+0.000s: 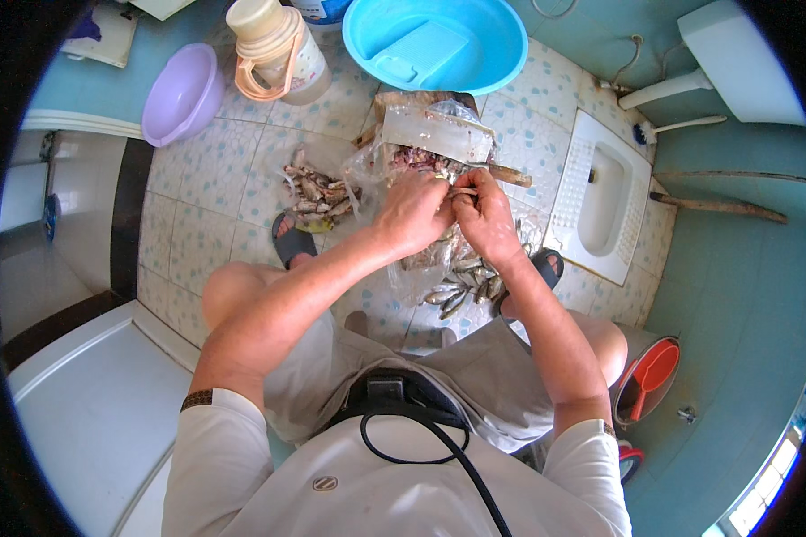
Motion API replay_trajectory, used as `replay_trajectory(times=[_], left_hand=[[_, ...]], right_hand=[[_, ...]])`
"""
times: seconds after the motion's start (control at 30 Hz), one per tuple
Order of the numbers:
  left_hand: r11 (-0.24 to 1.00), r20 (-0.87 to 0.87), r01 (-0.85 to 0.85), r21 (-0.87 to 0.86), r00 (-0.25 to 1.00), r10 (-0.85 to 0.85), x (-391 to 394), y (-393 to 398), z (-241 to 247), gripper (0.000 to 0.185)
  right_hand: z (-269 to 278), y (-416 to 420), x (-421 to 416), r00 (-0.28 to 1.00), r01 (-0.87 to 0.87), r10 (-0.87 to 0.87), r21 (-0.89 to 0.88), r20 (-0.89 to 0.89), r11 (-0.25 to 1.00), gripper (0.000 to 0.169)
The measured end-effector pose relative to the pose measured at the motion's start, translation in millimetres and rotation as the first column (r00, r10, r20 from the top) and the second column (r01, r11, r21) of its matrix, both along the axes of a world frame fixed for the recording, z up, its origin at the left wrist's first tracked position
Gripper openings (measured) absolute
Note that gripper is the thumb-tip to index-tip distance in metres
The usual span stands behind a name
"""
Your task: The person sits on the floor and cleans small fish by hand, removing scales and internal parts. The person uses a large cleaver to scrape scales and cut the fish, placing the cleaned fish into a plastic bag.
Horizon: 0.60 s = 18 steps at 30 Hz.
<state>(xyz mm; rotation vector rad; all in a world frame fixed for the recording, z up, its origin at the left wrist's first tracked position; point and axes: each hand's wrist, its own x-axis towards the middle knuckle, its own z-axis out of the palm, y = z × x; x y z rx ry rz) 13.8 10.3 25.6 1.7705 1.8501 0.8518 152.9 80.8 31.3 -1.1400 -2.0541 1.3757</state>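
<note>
My left hand (416, 211) and my right hand (482, 208) meet over the work spot, with a small fish (462, 192) pinched between their fingers. Just beyond them a broad cleaver (436, 133) lies flat across a wooden chopping block (389, 101), its wooden handle pointing right. Dark red fish innards (416, 160) lie below the blade. To the left, a clear plastic bag holds a heap of opened fish (319, 191). Several whole silvery fish (467, 285) lie on the floor below my right hand, beside more clear plastic (413, 275).
A blue basin (510, 50) with a built-in washboard stands behind the block. A thermos flask (305, 70) and a purple basin (185, 101) are at the upper left. A squat toilet (601, 201) is set in the tiled floor at right, with a bucket (628, 396) holding a red dipper lower down.
</note>
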Motion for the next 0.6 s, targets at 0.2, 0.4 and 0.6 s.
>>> replay_trajectory(times=[0.2,0.4,0.6], left_hand=[[0.999,0.131,0.009,-0.047,0.991,-0.003,-5,2,6,0.018],[0.998,0.164,0.016,-0.057,0.986,-0.006,-6,2,8,0.017],[0.976,0.315,-0.035,-0.213,0.943,0.103,-8,2,17,0.020]], right_hand=[[-3,8,1,0.999,-0.044,0.045,-0.079,0.008,0.996,0.018],[-15,12,6,0.992,-0.054,0.010,-0.362,-0.122,0.931,0.020],[-8,17,4,0.984,-0.044,-0.063,-0.563,-0.169,0.825,0.018]])
